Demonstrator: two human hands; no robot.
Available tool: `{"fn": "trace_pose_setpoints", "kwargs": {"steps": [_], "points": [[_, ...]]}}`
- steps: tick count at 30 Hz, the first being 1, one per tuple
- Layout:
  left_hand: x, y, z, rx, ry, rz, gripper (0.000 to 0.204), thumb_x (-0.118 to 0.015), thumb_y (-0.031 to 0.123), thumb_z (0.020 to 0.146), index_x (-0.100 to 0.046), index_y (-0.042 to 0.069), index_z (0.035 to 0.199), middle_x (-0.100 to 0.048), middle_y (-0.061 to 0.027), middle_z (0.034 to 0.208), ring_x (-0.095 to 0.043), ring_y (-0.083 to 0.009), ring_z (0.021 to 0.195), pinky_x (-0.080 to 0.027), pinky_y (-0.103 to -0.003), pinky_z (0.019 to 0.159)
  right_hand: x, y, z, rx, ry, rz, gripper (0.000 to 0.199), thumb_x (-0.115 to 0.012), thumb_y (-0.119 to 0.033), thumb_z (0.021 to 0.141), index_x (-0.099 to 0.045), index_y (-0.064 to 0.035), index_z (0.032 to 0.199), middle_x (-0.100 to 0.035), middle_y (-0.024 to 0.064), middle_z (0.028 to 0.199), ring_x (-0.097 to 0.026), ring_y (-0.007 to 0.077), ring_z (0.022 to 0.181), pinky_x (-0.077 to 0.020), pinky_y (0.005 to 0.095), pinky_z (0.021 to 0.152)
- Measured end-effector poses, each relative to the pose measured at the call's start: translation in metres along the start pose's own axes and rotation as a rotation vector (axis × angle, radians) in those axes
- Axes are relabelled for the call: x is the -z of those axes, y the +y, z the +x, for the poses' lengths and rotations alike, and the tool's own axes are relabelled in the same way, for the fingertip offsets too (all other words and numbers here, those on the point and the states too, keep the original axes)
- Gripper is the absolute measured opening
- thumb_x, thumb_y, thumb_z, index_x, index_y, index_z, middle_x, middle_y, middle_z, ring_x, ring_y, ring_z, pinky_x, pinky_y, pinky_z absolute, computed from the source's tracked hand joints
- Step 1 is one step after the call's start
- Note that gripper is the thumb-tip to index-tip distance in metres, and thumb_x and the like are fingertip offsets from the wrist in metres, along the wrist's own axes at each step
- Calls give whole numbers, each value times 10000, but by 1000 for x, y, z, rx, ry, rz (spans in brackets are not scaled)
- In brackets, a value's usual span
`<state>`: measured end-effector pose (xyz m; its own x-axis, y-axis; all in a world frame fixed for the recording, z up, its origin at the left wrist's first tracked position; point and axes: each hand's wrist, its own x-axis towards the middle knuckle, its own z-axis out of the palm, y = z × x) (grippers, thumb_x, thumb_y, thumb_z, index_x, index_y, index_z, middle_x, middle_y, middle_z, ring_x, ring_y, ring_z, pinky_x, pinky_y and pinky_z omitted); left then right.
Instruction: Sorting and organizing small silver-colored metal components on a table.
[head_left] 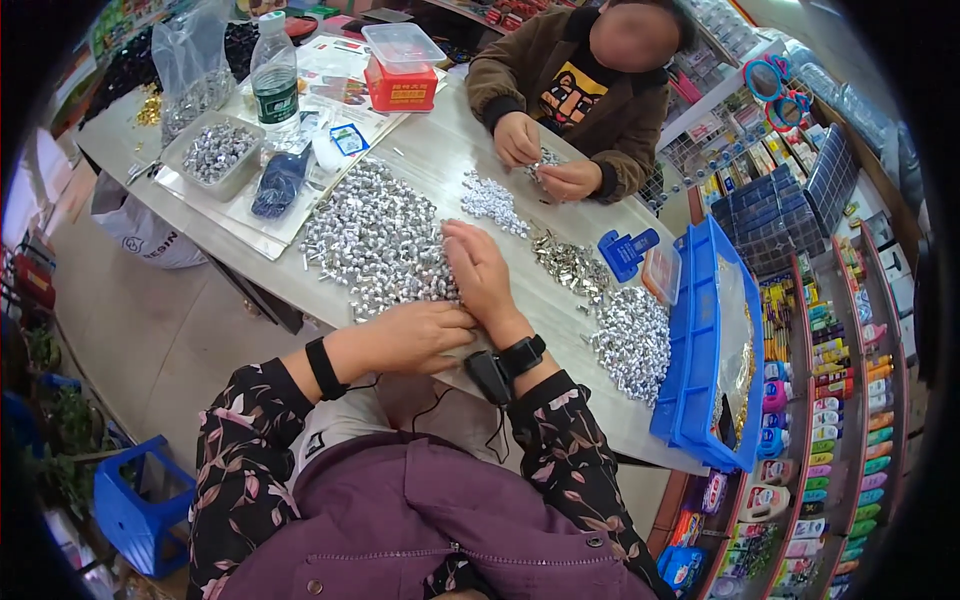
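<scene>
A wide heap of small silver metal pieces [375,235] lies on the pale table [420,150] in front of me. My right hand [480,270] stands on its edge against the heap's right side, fingers stretched out. Beside its wrist, my left hand [425,335] rests at the heap's near edge with its fingers loosely bent and pointing right. Neither hand visibly holds a piece, though both palms are hidden. Smaller piles lie to the right: white pieces [492,203], darker metal pieces [568,265] and silver pieces [632,340].
Across the table a person [570,110] handles small pieces with both hands. A blue crate [700,350] borders the table's right side. A water bottle [275,90], a plastic tub [212,150] and a red box [402,85] stand at the far left. Shop shelves [830,400] line the right.
</scene>
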<state>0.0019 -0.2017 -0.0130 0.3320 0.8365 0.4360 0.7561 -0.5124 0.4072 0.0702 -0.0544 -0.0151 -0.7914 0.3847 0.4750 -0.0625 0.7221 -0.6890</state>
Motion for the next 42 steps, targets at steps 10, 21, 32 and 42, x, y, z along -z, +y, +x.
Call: {"fn": "trace_pose_setpoints", "kwargs": {"steps": [10,21,32,42], "points": [[8,-5,-1,11,-1,7,320,-647,168,733,-573,26,1010,-540,-116,1083,-524,-272,1011,-443,-354,854,-2,6,4,15,18,-231,291,-522,-253,861,-614,-18,1005,-580,171,1108,-532,320,1027,-403,365,889],[9,2,9,33,70,58,229,-605,117,759,-581,28,968,-557,-104,1051,-539,-268,976,-447,-344,839,18,3,-2,12,303,54,252,-554,-238,840,-636,-28,954,-618,145,979,-581,304,868,-450,364,793],[8,10,9,-12,65,106,210,-606,44,749,-587,20,957,-577,-116,1037,-558,-289,959,-458,-366,826,120,19,-116,-483,197,118,226,-590,-147,850,-615,2,1017,-608,49,914,-582,94,749,-469,218,677],[-23,49,45,128,317,-133,142,-610,44,759,-614,24,899,-615,-109,925,-587,-275,867,-475,-347,750,162,42,-135,-481,390,-230,212,-560,-141,827,-605,-12,989,-624,150,873,-622,257,788,-490,329,712]]}}
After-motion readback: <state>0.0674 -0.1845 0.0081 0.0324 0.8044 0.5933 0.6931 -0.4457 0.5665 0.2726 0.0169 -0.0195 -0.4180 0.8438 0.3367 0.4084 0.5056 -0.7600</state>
